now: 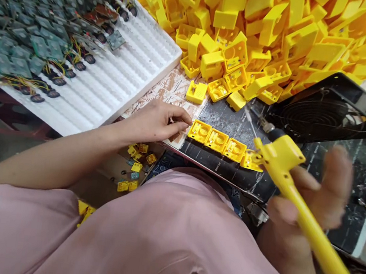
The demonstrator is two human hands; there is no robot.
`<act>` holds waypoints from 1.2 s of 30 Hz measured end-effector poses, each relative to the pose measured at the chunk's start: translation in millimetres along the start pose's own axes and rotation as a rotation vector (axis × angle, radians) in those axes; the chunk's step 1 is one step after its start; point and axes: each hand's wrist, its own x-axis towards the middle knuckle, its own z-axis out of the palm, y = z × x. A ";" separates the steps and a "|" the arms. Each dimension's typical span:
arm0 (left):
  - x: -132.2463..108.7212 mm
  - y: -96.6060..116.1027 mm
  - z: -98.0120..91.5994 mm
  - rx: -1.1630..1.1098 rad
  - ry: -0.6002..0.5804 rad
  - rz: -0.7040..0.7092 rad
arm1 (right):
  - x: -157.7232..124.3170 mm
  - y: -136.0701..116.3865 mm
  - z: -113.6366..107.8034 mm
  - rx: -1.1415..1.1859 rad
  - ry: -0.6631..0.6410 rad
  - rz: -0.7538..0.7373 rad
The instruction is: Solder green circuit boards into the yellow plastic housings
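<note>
Four-sided yellow plastic cases, open side up, form a short row (216, 140) along the front of the black work surface. At the row's left end, my left hand (160, 120) has its thumb and fingers bent together, with the fingertips at the edge of the leftmost case (199, 131). My right hand (316, 204), blurred by motion, holds a yellow soldering gun (286, 173) whose black nose and thin metal tip point up and to the left. The gun's body partly hides the rightmost case (250, 160) of the row.
A large heap of yellow cases (234, 2) fills the back. At left, a white ribbed foam tray (146, 56) bears many green circuit boards (27, 13) with wired round parts. A black fan (321, 110) stands tilted at right. More cases (136, 167) lie below the table edge.
</note>
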 end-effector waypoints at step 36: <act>24.4 2.8 13.6 0.662 -0.012 0.103 | 13.7 -4.6 29.7 0.202 -0.078 -0.244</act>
